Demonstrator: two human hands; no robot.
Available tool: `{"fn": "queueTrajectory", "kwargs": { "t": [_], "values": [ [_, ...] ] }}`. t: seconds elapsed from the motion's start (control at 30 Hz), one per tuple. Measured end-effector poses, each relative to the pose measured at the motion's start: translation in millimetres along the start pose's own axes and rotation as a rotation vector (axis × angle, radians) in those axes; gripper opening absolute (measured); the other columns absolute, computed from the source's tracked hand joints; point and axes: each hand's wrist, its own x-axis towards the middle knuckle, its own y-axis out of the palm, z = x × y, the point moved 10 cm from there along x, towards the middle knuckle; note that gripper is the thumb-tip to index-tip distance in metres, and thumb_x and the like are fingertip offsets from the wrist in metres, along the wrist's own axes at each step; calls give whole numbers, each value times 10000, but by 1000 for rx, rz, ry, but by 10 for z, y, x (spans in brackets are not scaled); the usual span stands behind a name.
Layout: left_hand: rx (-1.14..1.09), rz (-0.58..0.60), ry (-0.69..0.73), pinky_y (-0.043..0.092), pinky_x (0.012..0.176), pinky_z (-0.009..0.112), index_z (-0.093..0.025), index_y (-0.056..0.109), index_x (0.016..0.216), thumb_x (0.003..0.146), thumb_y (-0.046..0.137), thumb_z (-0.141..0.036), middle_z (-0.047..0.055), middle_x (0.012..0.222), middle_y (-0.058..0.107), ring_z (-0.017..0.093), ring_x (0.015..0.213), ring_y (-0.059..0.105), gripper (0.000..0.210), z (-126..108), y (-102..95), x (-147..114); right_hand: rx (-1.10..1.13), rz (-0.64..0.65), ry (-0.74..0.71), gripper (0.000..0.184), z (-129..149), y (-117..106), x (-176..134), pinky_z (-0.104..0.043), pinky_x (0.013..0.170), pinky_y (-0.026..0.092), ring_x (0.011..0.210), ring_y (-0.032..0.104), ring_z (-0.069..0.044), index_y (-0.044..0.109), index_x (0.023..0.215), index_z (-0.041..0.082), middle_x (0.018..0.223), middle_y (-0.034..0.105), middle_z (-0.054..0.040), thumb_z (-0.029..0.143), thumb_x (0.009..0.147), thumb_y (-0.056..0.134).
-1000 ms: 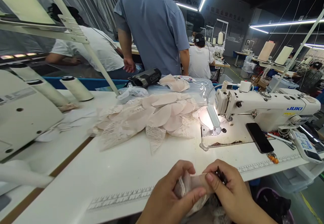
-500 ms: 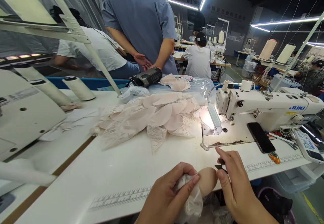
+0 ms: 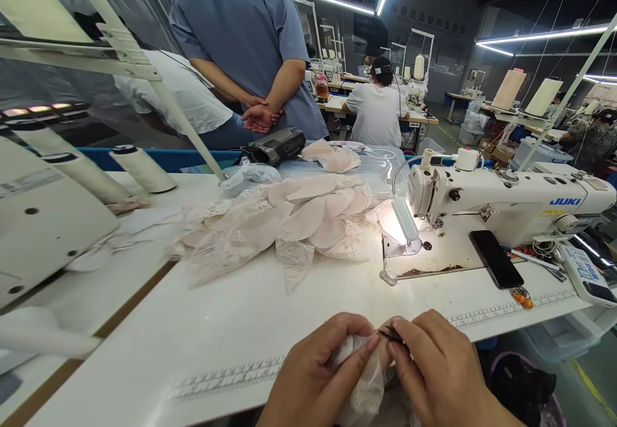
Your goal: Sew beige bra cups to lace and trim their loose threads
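Note:
At the table's front edge my left hand (image 3: 324, 368) pinches a piece of pale lace fabric (image 3: 362, 385) with a beige moulded cup (image 3: 384, 354) on it. My right hand (image 3: 436, 361) is closed around small dark thread snips (image 3: 392, 335). The snips' tips are at the edge of the piece, right beside my left thumb and fingertip. Whether the blades are apart or together cannot be made out. Most of the cup is hidden behind my fingers. Beyond my hands lies a loose pile of lace-edged cup pieces (image 3: 308, 218).
A white sewing machine (image 3: 511, 195) with a lit lamp (image 3: 405, 220) stands at the right, a cup piece under its head. Near it lie a black phone (image 3: 496, 260) and an orange trinket (image 3: 521, 298). Thread cones (image 3: 143, 168) stand left. Co-workers are beyond the table.
My right hand has moved left, bringing the snips from beside the cup to its edge at my left fingertips. The view has shifted slightly; the standing person appears farther left.

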Motion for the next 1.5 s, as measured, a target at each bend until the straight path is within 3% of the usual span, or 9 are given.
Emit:
{"fn": "queueTrajectory", "kwargs": {
  "t": [0.33,0.63,0.87,1.03,1.3,1.5],
  "values": [
    [8,20,15,507,651,261,-282,780,775,850,776,-438,-5,763,783,229,708,669,173,1,18,3,-39,0,-7,219,11,21,-11,-313,601,540,696,665,-209,633,1260,131,857,733,-83,137,1079,510],
    [-10,45,2,492,614,247,-278,768,752,856,770,-441,-9,752,769,226,718,657,193,-38,46,-8,-144,-83,-112,305,118,-22,-20,-312,517,478,613,597,-198,609,1340,83,774,704,-67,72,1037,571],
    [-28,48,-31,466,594,237,-272,760,757,840,774,-460,-32,685,699,194,643,573,206,28,36,-3,-181,-6,-182,319,125,81,-44,-335,549,500,630,607,-216,596,1358,50,786,719,-89,81,1047,530],
    [-58,58,-90,407,571,244,-255,750,731,817,792,-476,-49,624,606,168,599,464,241,63,47,2,-178,-29,-184,321,107,127,-64,-337,535,500,633,608,-216,575,1368,62,779,719,-83,80,1059,487],
    [-43,114,-62,425,582,244,-239,760,735,825,776,-474,-35,646,638,172,618,513,253,161,70,55,-222,34,-276,247,195,124,34,-339,495,448,606,588,-204,620,1238,52,752,702,-66,74,1070,440],
    [-34,69,-88,441,618,239,-237,763,737,836,751,-415,-42,661,651,176,655,545,204,184,29,41,-100,39,-168,210,75,161,33,-323,523,437,609,579,-193,613,1173,118,746,671,-34,121,1113,412]
  ]
}}
